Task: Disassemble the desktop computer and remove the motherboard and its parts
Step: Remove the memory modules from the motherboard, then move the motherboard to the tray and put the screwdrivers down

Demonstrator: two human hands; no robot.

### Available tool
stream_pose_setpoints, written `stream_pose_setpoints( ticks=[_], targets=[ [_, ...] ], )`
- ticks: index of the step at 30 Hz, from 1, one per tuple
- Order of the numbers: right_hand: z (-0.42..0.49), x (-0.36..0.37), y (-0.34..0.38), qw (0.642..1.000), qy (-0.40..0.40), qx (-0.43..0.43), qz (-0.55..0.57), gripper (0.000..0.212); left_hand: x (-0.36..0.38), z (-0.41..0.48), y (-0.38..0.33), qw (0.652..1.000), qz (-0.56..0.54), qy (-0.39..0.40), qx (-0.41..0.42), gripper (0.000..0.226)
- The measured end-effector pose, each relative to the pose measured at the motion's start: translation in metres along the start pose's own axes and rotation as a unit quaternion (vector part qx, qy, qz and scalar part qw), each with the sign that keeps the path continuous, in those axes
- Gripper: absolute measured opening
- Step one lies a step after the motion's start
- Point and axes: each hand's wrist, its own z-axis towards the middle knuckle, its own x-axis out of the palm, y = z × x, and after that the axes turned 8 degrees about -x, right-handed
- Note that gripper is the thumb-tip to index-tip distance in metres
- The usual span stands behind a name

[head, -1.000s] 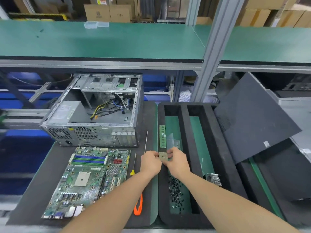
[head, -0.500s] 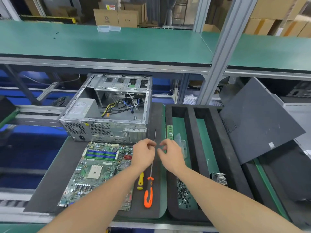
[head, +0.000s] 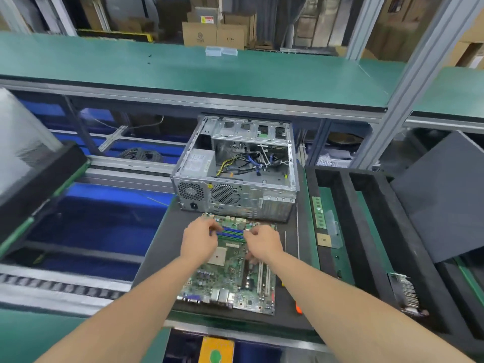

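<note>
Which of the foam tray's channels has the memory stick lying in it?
The left channel, nearest the computer case: the green memory stick lies at its far end. The channel to its right holds none.

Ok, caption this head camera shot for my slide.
Both hands, left hand and right hand, over the removed motherboard before the open case.

Motherboard (head: 233, 268) lies flat right in front of me on the tabletop (head: 157, 247), open case (head: 235, 176) behind it at twelve o'clock. Foam tray (head: 348, 231) sits at three o'clock, memory stick (head: 319, 212) in its nearest slot. My hands (head: 200, 241) rest on the board's far end.
</note>
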Motion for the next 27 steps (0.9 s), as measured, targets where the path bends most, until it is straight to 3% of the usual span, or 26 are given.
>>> stream_pose_setpoints(
  ticks=[4,7,14,22,27],
  targets=[
    [0.000,0.015,-0.001,0.994,-0.029,0.082,0.072,0.031,-0.001,0.004,0.034,0.999,0.035,0.020,0.020,0.020],
    [-0.001,0.024,0.004,0.992,-0.044,0.105,0.061,0.035,0.004,0.004,0.039,0.994,0.080,0.024,0.076,0.019],
    [-0.005,0.039,0.024,0.990,0.022,0.134,0.042,0.045,0.006,0.006,0.047,0.988,0.102,0.053,0.101,0.011],
    [-0.011,0.038,0.022,0.982,0.088,0.070,-0.151,0.040,0.006,0.004,0.049,0.991,0.074,0.073,0.085,0.011],
    [-0.012,0.044,0.020,0.974,0.093,0.058,-0.198,0.042,0.005,0.003,0.050,0.991,0.069,0.074,0.084,0.010]
  ],
)
